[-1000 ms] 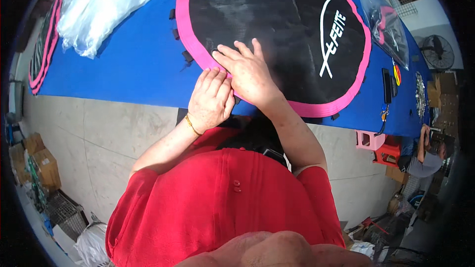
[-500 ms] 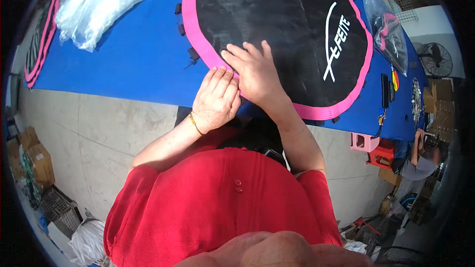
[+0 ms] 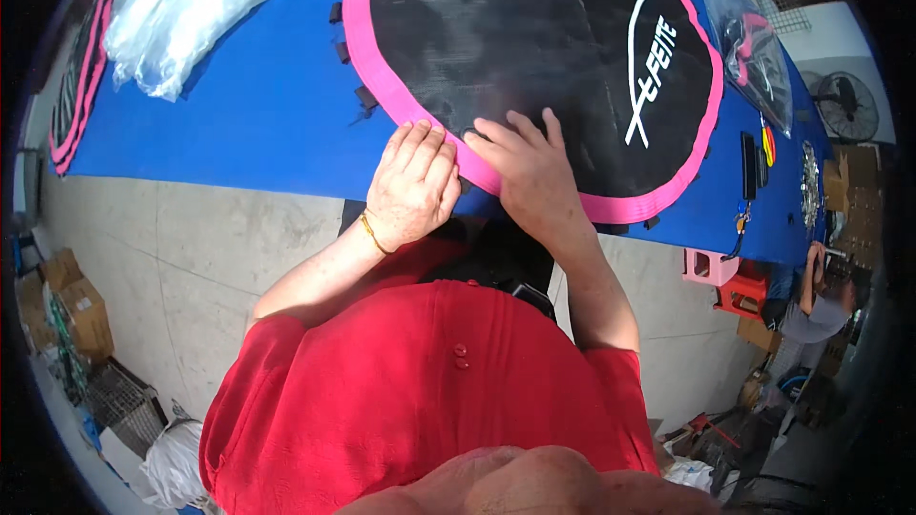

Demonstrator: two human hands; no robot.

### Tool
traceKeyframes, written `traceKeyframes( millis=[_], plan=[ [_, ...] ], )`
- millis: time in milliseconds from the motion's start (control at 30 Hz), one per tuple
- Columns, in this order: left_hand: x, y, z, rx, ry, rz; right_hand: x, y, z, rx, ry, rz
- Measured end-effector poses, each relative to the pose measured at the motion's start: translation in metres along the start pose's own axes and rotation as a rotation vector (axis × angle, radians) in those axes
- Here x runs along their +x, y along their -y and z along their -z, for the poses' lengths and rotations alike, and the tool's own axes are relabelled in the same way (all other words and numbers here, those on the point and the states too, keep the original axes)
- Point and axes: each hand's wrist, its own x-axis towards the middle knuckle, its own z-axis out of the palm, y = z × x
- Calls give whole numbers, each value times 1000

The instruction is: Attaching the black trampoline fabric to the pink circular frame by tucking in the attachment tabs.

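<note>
A large black mat (image 3: 496, 48) with a pink border and white lettering lies on the blue table, its far part cut off by the view's top. Small black tabs (image 3: 365, 96) stick out along its rim. At the near left edge, my left hand (image 3: 412, 181) has its fingers together over the pink border; the thumb is mostly hidden, and the hand grips the edge. Beside it my right hand (image 3: 534, 172) rests on the border and black fabric, its fingers spread and lying flat. A gap of pink border shows between the hands.
Clear plastic sheeting (image 3: 191, 29) lies at the table's (image 3: 258, 143) far left, near another pink-edged mat (image 3: 84, 76). To the right are a bagged mat (image 3: 749, 48), a black tool (image 3: 748, 172) and a fan (image 3: 847, 105). Stools (image 3: 739, 296) and another person (image 3: 816, 315) are at the lower right.
My right hand has moved right and a little toward me along the mat's edge, away from the left hand. The left hand stays nearly in place; the mat has shifted slightly.
</note>
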Motion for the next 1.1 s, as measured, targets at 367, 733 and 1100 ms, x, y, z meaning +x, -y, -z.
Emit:
traceKeyframes(
  millis=[367, 733, 1100],
  plan=[
    [2, -2, -4, 24, -30, -13, 20, -2, -13, 68, -70, 55],
    [1, -3, -1, 59, -10, -37, -23, -4, 10, 23, -68, -51],
    [2, -2, -3, 47, -17, -49, -37, -7, 16, 39, -51, -30]
  ],
)
